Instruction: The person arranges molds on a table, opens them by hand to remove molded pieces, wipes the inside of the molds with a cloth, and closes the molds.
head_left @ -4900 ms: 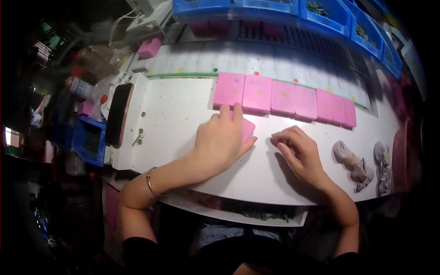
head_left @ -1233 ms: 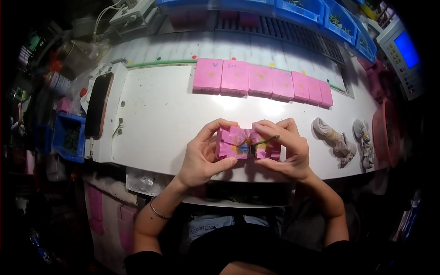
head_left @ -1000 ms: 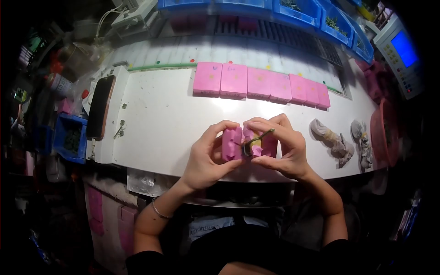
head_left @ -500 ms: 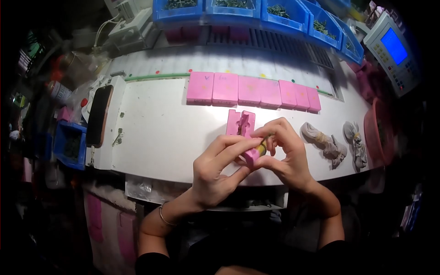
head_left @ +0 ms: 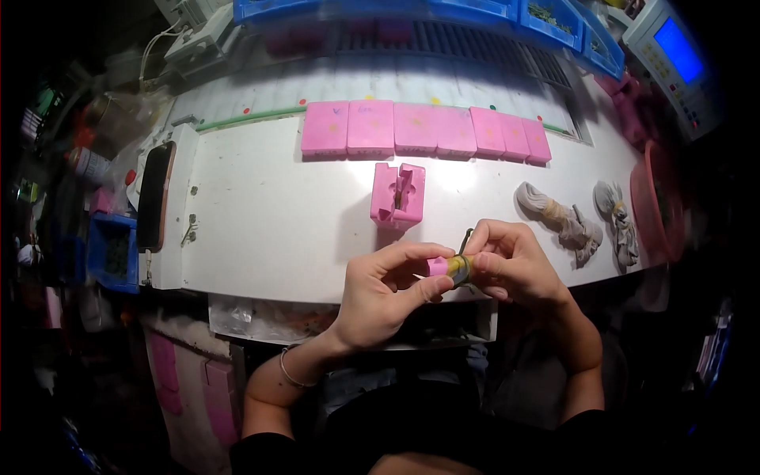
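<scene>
My left hand [head_left: 376, 294] is closed, thumb and fingers pinching the pink end of a small pink piece with a yellow band [head_left: 438, 267]. Around its yellow part runs a thin dark green strand [head_left: 467, 240], one end sticking up. My right hand [head_left: 514, 265] pinches the yellow end, its fingertips against the strand. What this piece is exactly, I cannot tell. Just beyond my hands a pink rubber mould block [head_left: 409, 210] stands on the white table [head_left: 269, 214]. Its top has a slot and rounded hollows, with something dark inside.
A row of pink blocks [head_left: 416, 128] stretches across the back. Two bundled grey cloths [head_left: 560, 222] lie at right, beside a red basin [head_left: 657, 210]. A phone [head_left: 156, 194] and blue bin [head_left: 113, 249] are at left. Blue trays [head_left: 546, 17] and a control panel [head_left: 673, 55] stand behind.
Both hands have moved nearer to me, away from the pink mould block, with the small piece between them. More of the mould block now shows. The camera view has shifted slightly.
</scene>
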Motion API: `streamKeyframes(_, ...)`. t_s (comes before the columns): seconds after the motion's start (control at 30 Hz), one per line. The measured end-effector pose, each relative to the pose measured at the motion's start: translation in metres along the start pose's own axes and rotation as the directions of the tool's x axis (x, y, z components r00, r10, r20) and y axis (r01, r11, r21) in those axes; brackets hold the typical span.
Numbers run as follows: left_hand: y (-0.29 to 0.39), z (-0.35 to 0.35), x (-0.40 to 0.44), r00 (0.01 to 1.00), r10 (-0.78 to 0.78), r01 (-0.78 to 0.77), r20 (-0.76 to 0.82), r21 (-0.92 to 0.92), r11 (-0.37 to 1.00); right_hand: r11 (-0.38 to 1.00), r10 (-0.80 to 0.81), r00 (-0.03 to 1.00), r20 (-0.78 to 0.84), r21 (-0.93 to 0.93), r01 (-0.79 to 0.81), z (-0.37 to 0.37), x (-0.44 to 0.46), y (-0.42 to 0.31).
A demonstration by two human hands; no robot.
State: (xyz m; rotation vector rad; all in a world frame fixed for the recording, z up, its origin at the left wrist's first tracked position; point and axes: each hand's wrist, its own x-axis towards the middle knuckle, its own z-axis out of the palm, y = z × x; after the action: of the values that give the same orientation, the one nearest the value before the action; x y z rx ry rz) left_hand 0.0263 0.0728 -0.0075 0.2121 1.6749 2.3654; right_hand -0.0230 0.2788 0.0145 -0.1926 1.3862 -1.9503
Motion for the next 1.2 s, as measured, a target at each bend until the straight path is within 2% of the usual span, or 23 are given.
streamKeyframes(0.07, -0.002, 0.003, -0.002, 1.000, -0.002, 0.003, -0.024, 0.033, 0.999, 0.997, 0.041, 0.999, 0.010, 0.063, -0.041, -0.004, -0.003, 0.002)
streamKeyframes(0.17, -0.001, 0.005, -0.005, 1.000, -0.008, 0.010, -0.027, 0.077, 0.997, 0.997, 0.068, 0.997, -0.039, -0.021, -0.069, -0.001, -0.010, -0.001)
streamKeyframes(0.23, -0.001, 0.004, -0.006, 1.000, -0.009, 0.013, -0.026, 0.177, 0.984, 0.972, 0.018, 0.994, -0.108, -0.232, -0.043, 0.003, -0.014, -0.004)
streamKeyframes(0.27, -0.001, 0.004, -0.006, 1.000, -0.010, 0.014, -0.025, 0.176, 0.984, 0.972, 0.019, 0.994, -0.109, -0.232, -0.044, 0.004, -0.016, -0.004)
streamKeyframes(0.33, 0.000, 0.004, -0.006, 0.997, 0.065, -0.053, -0.033, 0.296, 0.954, 0.963, -0.017, 0.992, -0.125, -0.269, -0.017, 0.005, -0.018, -0.003)
streamKeyframes(0.57, -0.002, 0.002, -0.010, 0.993, 0.102, -0.073, -0.065, 0.357, 0.931, 0.958, 0.008, 0.992, -0.123, -0.283, -0.043, 0.004, -0.014, 0.002)
streamKeyframes(0.63, -0.001, 0.001, -0.014, 0.989, 0.136, -0.096, -0.060, 0.444, 0.891, 0.953, -0.089, 0.990, -0.111, -0.297, 0.053, 0.005, -0.013, 0.011)
streamKeyframes(0.7, 0.000, 0.000, -0.016, 0.990, 0.132, -0.093, -0.057, 0.452, 0.887, 0.955, -0.058, 0.992, -0.110, -0.296, 0.023, 0.007, -0.016, 0.007)
streamKeyframes(0.8, 0.001, -0.002, -0.017, 0.991, 0.122, -0.086, -0.056, 0.433, 0.897, 0.932, -0.017, 0.995, -0.101, -0.363, -0.021, 0.008, -0.018, 0.004)
streamKeyframes(0.9, 0.011, -0.008, -0.021, 0.993, 0.114, -0.096, -0.006, 0.494, 0.864, 0.894, -0.070, 0.994, -0.089, -0.447, 0.023, 0.002, -0.022, -0.001)
streamKeyframes(0.97, 0.019, -0.024, -0.024, 0.956, 0.099, 0.008, -0.277, 0.362, 0.932, 0.798, -0.296, 0.902, -0.316, -0.600, 0.052, -0.020, -0.025, -0.008)
streamKeyframes(1.0, 0.021, -0.033, -0.026, 0.950, 0.112, -0.036, -0.293, 0.253, 0.967, 0.801, -0.299, 0.899, -0.320, -0.596, 0.054, -0.027, -0.027, -0.007)
streamKeyframes(1.03, 0.020, -0.032, -0.026, 0.949, 0.111, -0.034, -0.294, 0.255, 0.966, 0.811, -0.286, 0.876, -0.388, -0.585, 0.006, -0.034, -0.027, -0.005)
streamKeyframes(1.07, 0.018, -0.026, -0.027, 0.970, 0.089, -0.028, -0.228, 0.259, 0.965, 0.822, -0.268, 0.850, -0.453, -0.568, -0.044, -0.038, -0.026, 0.000)
streamKeyframes(1.1, 0.016, -0.021, -0.026, 0.985, 0.068, -0.024, -0.157, 0.264, 0.964, 0.774, -0.392, 0.834, -0.388, -0.629, 0.071, -0.034, -0.017, 0.015)
streamKeyframes(1.17, 0.008, -0.017, -0.017, 0.989, 0.016, 0.016, -0.148, 0.216, 0.976, 0.457, -0.480, 0.817, -0.320, -0.886, -0.079, -0.033, -0.003, 0.020)
streamKeyframes(1.2, 0.005, -0.016, -0.013, 0.989, 0.031, -0.006, -0.145, 0.173, 0.985, 0.459, -0.480, 0.814, -0.328, -0.884, -0.085, -0.033, -0.001, 0.024)
